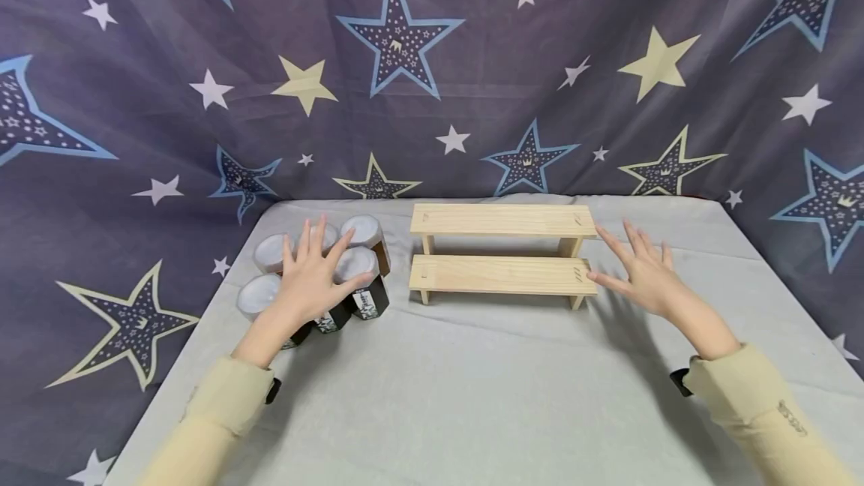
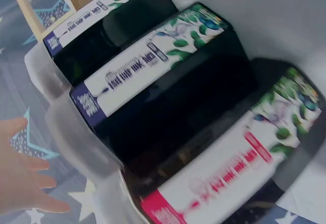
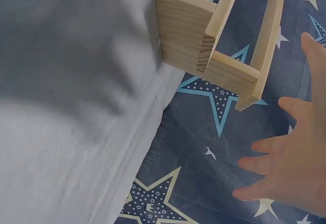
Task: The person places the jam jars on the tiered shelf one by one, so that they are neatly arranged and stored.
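Six dark jars (image 1: 371,300) stand close together at the middle left of the frame, in two rows. They have cloudy, whitish lids (image 1: 356,262) on top. I can't tell what is inside, because the sides are too dark. In the left wrist view, three jars show white labels (image 2: 133,71) with green leaves and blue flowers. Two labels have dark blue writing and one has pink-red writing. The writing is too blurry to read.

Just right of the jars, near the middle of the frame, is a wooden stand (image 1: 496,274). It is pale yellow wood and looks like two steps. The back board is higher than the front one, and short legs hold them up. A few small dark marks show near the ends of the boards.

The left hand (image 1: 309,283) is over the jars with its fingers spread wide. It pinches nothing, and the left wrist view shows a gap between it and the lids. In the head view this hand gets in the way and hides the front middle lid.

The right hand (image 1: 646,272) is near the right end of the stand. Its fingers are spread too, and it holds nothing.

Everything stands on a light grey cloth (image 1: 472,388), which has some wrinkles. Behind it hangs a dark purple-grey curtain (image 1: 486,43) with blue, yellow and white stars. Both arms have pale yellow sleeves (image 1: 759,388).
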`<state>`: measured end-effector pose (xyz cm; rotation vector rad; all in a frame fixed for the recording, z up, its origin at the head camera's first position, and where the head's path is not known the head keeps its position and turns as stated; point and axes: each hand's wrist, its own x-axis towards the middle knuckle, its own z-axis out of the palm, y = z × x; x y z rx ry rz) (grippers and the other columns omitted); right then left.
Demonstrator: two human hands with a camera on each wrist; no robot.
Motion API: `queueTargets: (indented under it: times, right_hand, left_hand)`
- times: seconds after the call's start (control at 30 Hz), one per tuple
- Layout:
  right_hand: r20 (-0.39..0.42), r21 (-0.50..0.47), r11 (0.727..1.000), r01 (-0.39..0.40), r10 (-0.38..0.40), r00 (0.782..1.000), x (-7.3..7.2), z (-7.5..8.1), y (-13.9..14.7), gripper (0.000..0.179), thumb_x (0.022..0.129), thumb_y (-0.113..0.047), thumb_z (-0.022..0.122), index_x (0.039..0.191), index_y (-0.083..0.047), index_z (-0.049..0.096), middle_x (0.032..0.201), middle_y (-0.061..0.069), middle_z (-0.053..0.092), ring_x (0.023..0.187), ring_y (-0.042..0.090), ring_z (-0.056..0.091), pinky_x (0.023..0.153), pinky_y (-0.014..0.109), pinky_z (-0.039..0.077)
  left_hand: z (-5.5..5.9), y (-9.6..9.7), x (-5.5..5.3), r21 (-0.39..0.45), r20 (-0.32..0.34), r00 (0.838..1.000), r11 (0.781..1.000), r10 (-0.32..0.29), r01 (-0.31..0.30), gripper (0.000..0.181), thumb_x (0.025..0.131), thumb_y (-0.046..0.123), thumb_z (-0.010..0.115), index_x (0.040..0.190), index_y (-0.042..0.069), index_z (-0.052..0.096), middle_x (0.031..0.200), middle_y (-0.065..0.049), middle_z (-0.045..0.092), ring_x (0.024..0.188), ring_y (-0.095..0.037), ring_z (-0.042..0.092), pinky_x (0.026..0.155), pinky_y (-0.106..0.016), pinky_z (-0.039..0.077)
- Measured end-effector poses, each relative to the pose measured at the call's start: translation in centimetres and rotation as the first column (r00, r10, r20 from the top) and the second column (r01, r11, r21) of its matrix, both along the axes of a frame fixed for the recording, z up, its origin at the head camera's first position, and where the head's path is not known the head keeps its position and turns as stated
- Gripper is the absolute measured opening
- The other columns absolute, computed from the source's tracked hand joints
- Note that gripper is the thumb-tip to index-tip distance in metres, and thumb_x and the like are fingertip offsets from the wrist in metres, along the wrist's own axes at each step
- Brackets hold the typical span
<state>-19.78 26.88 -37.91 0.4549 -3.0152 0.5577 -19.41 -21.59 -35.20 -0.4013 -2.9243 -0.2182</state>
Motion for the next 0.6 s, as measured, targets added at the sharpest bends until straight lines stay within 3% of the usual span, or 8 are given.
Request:
queueTargets:
  times: [0.2, 0.3, 0.43, 0.6]
  right_hand:
    - [0.043, -0.069, 0.998, -0.006, 0.009, 0.999, 0.2, -0.3, 0.0, 0.074, 0.086, -0.046, 0.049, 0.143, -0.018, 0.011, 0.141, 0.03, -0.003, 0.125, 0.052, 0.006, 0.093, 0.065, -0.008]
    - [0.056, -0.117, 0.993, 0.01, -0.003, 0.998, 0.2, -0.7, 0.2, 0.074, 0.086, -0.044, 0.05, 0.143, -0.016, 0.012, 0.141, 0.031, -0.001, 0.12, 0.057, 0.01, 0.092, 0.068, 0.0]
    - [0.095, -0.204, 0.979, 0.024, -0.005, 0.995, 0.0, -1.4, 0.5, 0.074, 0.087, -0.043, 0.049, 0.142, -0.011, 0.011, 0.14, 0.033, 0.003, 0.12, 0.057, 0.012, 0.089, 0.069, 0.012]
    - [0.131, -0.304, 0.952, 0.019, 0.022, 0.991, -0.4, -2.5, 0.7, 0.069, 0.089, -0.039, 0.047, 0.14, -0.002, 0.018, 0.138, 0.031, 0.018, 0.119, 0.05, 0.026, 0.091, 0.062, 0.024]
  left_hand:
    - [0.1, -1.6, 1.0, 0.069, -0.044, 0.999, 0.998, 0.005, -0.002, 0.077, 0.078, 0.061, 0.047, 0.139, 0.017, 0.029, 0.146, -0.019, 0.001, 0.132, -0.038, -0.005, 0.097, -0.062, -0.003]
    - [0.1, -2.5, 1.6, 0.122, -0.09, 0.996, 0.993, 0.007, 0.004, 0.072, 0.079, 0.056, 0.051, 0.136, 0.015, 0.034, 0.144, -0.022, 0.007, 0.131, -0.04, 0.001, 0.099, -0.06, -0.003]
    - [0.0, -3.6, 2.4, 0.205, -0.184, 0.983, 0.978, 0.013, 0.025, 0.066, 0.076, 0.046, 0.061, 0.129, 0.011, 0.043, 0.14, -0.024, 0.019, 0.128, -0.041, 0.013, 0.101, -0.057, 0.002]
    - [-0.4, -5.0, 3.2, 0.277, -0.262, 0.965, 0.959, 0.02, 0.055, 0.06, 0.072, 0.036, 0.068, 0.121, 0.007, 0.051, 0.133, -0.024, 0.03, 0.122, -0.041, 0.025, 0.098, -0.056, 0.012]
